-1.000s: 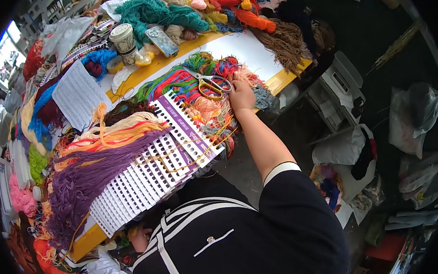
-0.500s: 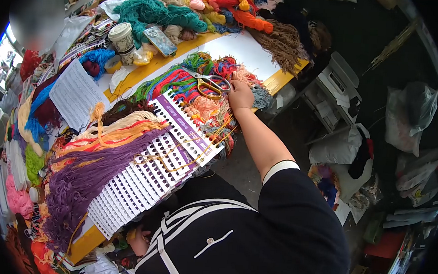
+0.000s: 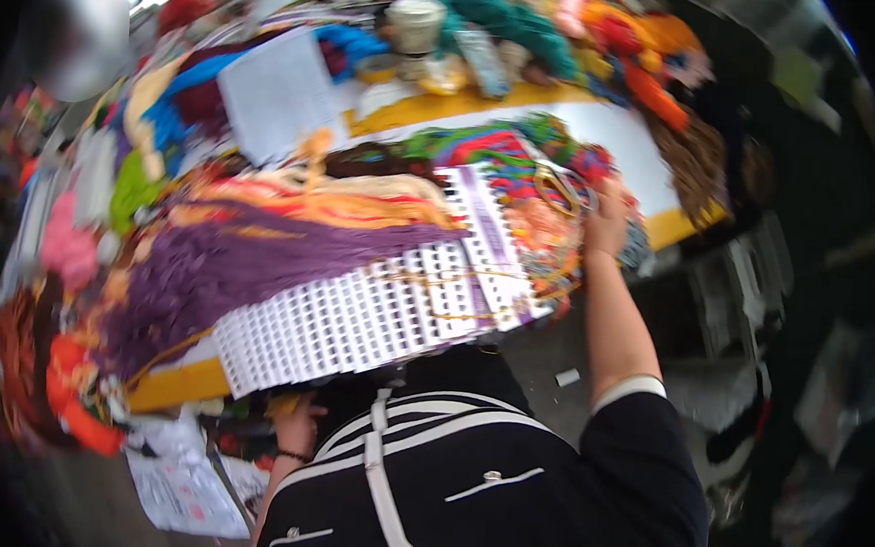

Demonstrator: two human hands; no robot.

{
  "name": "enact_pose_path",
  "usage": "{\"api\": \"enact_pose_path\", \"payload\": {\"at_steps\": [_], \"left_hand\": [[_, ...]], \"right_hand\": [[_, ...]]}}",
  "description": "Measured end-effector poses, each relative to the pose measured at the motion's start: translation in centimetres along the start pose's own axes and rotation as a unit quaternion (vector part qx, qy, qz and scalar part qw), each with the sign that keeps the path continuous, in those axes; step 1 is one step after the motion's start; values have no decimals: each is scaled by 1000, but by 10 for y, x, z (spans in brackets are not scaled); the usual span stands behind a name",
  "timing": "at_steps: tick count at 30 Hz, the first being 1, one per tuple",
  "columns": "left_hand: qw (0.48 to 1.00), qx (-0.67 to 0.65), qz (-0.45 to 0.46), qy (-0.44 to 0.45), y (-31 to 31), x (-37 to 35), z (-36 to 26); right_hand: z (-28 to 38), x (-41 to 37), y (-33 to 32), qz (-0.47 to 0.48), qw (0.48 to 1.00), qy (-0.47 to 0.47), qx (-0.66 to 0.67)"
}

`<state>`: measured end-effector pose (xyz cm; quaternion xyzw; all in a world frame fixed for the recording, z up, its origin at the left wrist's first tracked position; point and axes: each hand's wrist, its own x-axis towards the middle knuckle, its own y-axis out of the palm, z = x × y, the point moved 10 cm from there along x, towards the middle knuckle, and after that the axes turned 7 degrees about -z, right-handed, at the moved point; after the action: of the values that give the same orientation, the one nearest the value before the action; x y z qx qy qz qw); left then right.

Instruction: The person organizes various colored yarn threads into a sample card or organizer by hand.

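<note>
One strand at a time seemed wisest: my right hand (image 3: 606,219) lay on threads (image 3: 538,238) beside the scissors (image 3: 560,191), left hand (image 3: 296,427) under the worktop's (image 3: 175,386) front edge; neither grip showed.

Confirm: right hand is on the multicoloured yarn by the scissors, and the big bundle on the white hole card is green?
Not quite: the head view shows the big bundle on the white hole card is purple, not green. The right hand is on the multicoloured yarn by the scissors.
</note>
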<state>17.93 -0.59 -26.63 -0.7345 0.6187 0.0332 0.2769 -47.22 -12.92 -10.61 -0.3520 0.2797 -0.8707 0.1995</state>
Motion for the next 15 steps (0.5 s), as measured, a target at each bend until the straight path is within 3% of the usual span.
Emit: {"api": "enact_pose_path", "payload": {"at_steps": [1,2,4,6,8,14,15], "left_hand": [[999,-20,-39,22,-4,2,6],[992,-66,-21,-109,2,-5,2],[988,-48,-16,-143,3,-14,-10],[992,-57,-13,-109,3,-13,-11],[988,-57,-17,-141,2,-18,-20],[988,-77,-31,-132,0,-15,-17],[988,-66,-19,-139,1,-13,-13]], "right_hand": [[7,-1,-6,-13,999,-5,-52],[-11,5,9,-10,998,-58,-31],[-19,4,14,27,1000,-11,-7],[-15,6,12,12,999,-35,2],[-16,7,13,-7,994,-101,-31],[-26,12,19,41,995,-65,-56],[-37,14,23,65,996,-6,-63]]}}
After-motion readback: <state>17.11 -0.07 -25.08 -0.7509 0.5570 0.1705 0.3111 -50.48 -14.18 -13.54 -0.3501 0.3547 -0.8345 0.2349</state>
